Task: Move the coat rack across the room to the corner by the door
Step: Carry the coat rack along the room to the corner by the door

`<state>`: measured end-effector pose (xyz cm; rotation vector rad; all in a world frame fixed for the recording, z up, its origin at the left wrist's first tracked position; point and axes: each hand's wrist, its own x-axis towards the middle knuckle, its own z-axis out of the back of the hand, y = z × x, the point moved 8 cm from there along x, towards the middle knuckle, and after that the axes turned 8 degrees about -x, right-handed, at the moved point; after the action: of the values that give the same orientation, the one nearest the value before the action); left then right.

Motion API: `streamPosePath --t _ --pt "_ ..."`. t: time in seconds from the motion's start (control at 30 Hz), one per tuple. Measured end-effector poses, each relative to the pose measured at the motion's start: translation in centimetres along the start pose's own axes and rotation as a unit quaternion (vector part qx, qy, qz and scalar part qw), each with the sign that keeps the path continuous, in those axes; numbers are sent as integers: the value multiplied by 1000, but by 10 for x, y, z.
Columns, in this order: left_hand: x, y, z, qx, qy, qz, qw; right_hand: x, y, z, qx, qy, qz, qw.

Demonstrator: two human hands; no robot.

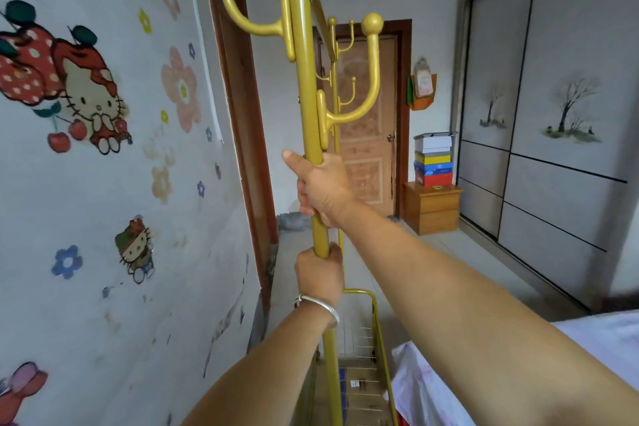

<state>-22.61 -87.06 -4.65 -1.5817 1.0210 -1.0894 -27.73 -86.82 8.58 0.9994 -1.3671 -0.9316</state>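
A gold metal coat rack [306, 79] stands upright right in front of me, with curved hooks branching left and right and a wire shelf at its base. My right hand [320, 188] is wrapped around its near pole at mid height. My left hand [320, 273], with a silver bangle on the wrist, grips the same pole just below. A second gold pole with small hooks shows behind the first. A brown carved door [368, 135] is closed at the far end of the room.
A sticker-covered wall [103, 149] runs close along my left, with a dark wooden door frame [242, 97]. A bed edge [432, 387] is at lower right. A wooden nightstand [432, 207] with stacked boxes stands beside the far door. Sliding wardrobe doors [553, 114] line the right.
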Motion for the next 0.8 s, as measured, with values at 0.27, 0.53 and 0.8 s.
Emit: streamPosePath --t 0.27,0.53,0.8 --pt "99 29 -39 9 32 5 999 100 -37 15 -4 -19 1 1000" --pt "190 56 -78 16 61 11 998 189 -66 36 -8 -45 9 999" --pt "285 84 -128 7 55 32 998 294 -103 67 -26 -61 11 998"
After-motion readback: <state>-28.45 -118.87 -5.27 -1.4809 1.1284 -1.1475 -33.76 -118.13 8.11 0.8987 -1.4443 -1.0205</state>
